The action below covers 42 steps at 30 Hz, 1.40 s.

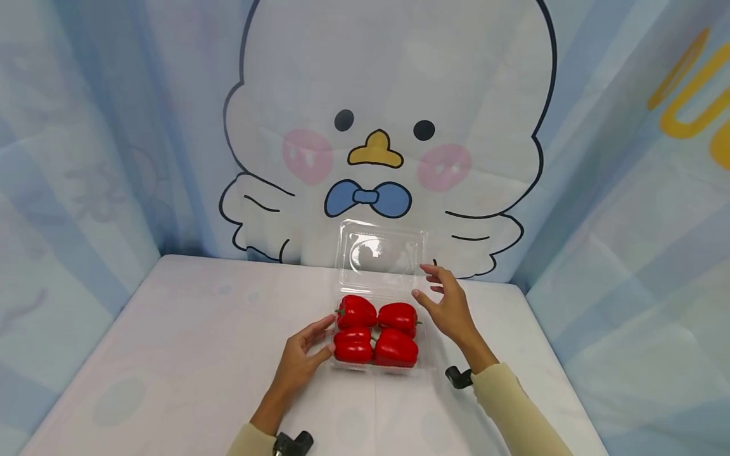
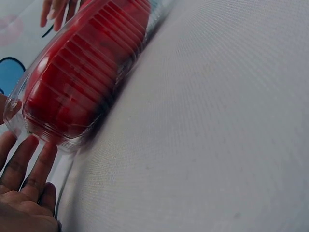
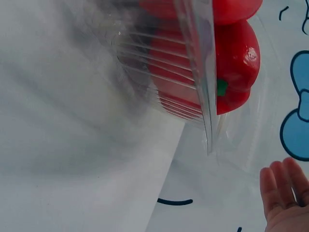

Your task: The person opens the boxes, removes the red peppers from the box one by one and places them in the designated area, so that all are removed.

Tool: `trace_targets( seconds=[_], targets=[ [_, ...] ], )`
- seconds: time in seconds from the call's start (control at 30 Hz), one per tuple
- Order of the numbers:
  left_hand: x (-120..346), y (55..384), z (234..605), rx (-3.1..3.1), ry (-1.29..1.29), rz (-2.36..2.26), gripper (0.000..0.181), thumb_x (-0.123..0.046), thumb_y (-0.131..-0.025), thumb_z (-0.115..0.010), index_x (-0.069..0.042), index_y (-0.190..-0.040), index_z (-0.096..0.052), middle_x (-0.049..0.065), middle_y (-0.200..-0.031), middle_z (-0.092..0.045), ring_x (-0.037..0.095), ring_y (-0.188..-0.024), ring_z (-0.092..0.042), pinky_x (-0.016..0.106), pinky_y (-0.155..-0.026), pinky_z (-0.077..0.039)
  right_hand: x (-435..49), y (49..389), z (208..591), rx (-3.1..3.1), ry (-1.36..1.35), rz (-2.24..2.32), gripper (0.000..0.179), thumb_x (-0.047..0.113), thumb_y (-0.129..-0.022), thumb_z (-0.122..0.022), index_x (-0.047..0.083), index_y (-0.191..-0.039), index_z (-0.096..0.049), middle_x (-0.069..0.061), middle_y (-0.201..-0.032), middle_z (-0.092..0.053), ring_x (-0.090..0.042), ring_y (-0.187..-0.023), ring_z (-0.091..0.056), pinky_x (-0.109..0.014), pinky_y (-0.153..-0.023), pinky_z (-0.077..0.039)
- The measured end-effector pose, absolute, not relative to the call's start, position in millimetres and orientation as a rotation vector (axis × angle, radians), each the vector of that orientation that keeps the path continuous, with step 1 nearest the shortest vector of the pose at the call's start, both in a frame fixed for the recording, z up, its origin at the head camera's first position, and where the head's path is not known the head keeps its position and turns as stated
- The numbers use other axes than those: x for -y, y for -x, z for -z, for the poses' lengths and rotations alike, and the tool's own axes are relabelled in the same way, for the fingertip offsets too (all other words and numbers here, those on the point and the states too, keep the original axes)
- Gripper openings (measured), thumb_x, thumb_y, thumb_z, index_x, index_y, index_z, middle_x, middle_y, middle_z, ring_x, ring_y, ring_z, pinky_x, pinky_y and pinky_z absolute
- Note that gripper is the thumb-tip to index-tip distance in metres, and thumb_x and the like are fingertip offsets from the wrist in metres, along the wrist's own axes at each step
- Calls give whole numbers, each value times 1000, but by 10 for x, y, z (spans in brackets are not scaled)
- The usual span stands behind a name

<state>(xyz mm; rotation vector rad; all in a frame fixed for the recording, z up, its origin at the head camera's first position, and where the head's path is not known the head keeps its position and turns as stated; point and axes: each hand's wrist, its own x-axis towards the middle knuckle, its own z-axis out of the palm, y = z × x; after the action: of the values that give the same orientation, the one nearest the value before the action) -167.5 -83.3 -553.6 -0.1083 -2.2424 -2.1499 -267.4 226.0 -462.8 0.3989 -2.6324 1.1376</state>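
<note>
A hinged clear plastic container (image 1: 423,354) lies on the table with its lid (image 1: 393,253) raised at the back. Inside sit several glossy red bell peppers (image 1: 396,348) with green stems, also visible through the ribbed wall in both wrist views. My left hand (image 1: 299,354) is at the container's left side, thumb by the rim; its straight fingers (image 2: 41,166) touch the end wall in the left wrist view. Beside the lid's lower right edge is my right hand (image 1: 450,307), thumb and fingers spread around nothing. In the right wrist view its extended fingers (image 3: 279,186) are apart from the container.
A white-covered table (image 1: 188,354) carries the container near its back edge. Behind it hangs a cloth backdrop (image 1: 393,76) with a cartoon bird; blue and white cloth walls (image 1: 68,158) stand on both sides. A small black device (image 1: 458,377) is on the right wrist.
</note>
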Motion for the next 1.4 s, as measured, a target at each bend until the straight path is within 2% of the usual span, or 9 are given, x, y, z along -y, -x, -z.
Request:
trace_targets(
  seconds=[0.77, 0.97, 1.17, 1.4],
  targets=[
    [829, 1674, 5528, 2236, 119, 2138, 60, -14, -95, -80, -13, -152, -59, 7, -158, -58, 33, -146, -56, 44, -121, -44, -2107, 2163, 4777, 2706, -404, -1173, 69, 26, -88, -89, 23, -149, -57, -8, -144, -61, -32, -130, -62, -55, -107, -59],
    [833, 1683, 5530, 2239, 114, 2144, 61, -12, -94, -80, -13, -151, -59, 5, -158, -59, 32, -147, -56, 42, -122, -43, -2072, 2042, 4816, 2719, -404, -1177, 68, 26, -85, -91, 24, -146, -59, -7, -136, -63, -28, -124, -64, -57, -103, -61],
    [825, 1680, 5518, 2231, 143, 2115, 59, -11, -95, -79, -10, -151, -59, 9, -158, -59, 34, -146, -57, 45, -122, -44, -2047, 1942, 4861, 2758, -380, -1151, 69, 30, -83, -92, 23, -144, -61, -3, -133, -63, -25, -124, -62, -56, -105, -60],
    [823, 1671, 5513, 2241, 100, 2142, 58, -10, -96, -77, -12, -151, -60, 7, -157, -60, 34, -145, -58, 46, -122, -44, -2012, 1864, 4897, 2776, -407, -1147, 68, 33, -81, -94, 24, -141, -63, -2, -128, -64, -22, -119, -63, -53, -103, -61]
  ],
)
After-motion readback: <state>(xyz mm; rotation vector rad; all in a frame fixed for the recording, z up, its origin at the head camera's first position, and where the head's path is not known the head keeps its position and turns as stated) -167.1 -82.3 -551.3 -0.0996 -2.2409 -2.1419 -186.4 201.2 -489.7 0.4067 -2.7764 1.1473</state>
